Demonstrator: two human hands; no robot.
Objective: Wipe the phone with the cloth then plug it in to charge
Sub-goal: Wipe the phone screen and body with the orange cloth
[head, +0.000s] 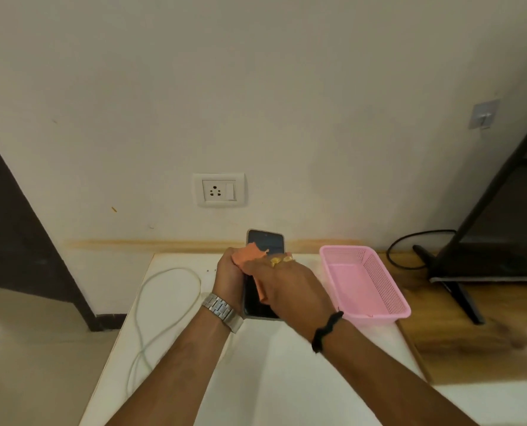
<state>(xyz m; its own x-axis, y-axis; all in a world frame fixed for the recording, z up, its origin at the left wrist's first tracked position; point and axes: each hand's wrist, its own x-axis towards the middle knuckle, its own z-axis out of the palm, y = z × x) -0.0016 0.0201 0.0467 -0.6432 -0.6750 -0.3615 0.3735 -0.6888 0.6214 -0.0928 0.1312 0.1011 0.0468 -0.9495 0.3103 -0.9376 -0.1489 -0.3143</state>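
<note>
A dark phone with a pale frame is held above the white table, screen up. My left hand grips its left edge, a metal watch on the wrist. My right hand holds an orange cloth and presses it onto the screen, covering the phone's middle. A pale charging cable lies looped on the table to the left. On the wall behind is a white socket with a switch.
A pink plastic basket stands to the right of the phone. Further right, on a wooden surface, a dark screen on black legs stands with a black cable behind it. A dark door frame is at left.
</note>
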